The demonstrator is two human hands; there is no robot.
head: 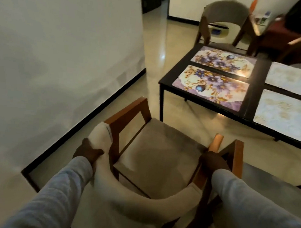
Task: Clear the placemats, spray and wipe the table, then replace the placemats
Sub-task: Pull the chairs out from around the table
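A wooden chair (154,150) with a beige cushioned seat and curved padded back stands in front of me, away from the table. My left hand (87,151) grips the left end of its backrest. My right hand (212,159) grips the right end by the wooden arm. The black table (169,75) is at the upper right. Two purple floral placemats (211,86) (224,61) lie on its left end. Two pale patterned placemats (288,115) (296,78) lie further right, cut off by the frame.
A second padded chair (225,24) stands at the table's far end. A white wall (61,52) with a black skirting runs along the left. Shiny floor lies between the chair and the table. Furniture and small items sit at the top right.
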